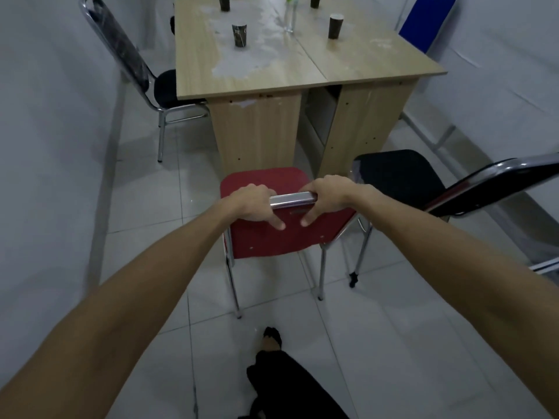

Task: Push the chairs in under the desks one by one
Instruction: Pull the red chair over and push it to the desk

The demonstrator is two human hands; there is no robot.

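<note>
Head view looks down two bare arms to a red chair [266, 237] standing on the tiled floor [145, 207], just short of the end of a wooden counter [272, 77]. Both hands are closed over the chrome top rail [292, 199] of the chair's back: the left hand [253, 204] wraps the left end, the right hand [328, 196] the right end, each grip narrow and holding the rail, one finger of each pointing down the red backrest. The seat's front edge is close to the counter's side panels, not yet under the top.

A black chair [399, 179] sits just beside the red one on the right, its frame near the red chair's right legs; another black chair [145, 80] on the left is already partly tucked in. Paper cups [240, 35] and a clear glass [290, 18] stand on the counter.

The likely trouble is straight ahead: solid panels face the red chair here, so a forward push would probably bump the seat into them and could shake the cups and the glass. Its right legs might also snag the black chair beside it. A foot [272, 340] trails close behind the rear legs and could catch them.
</note>
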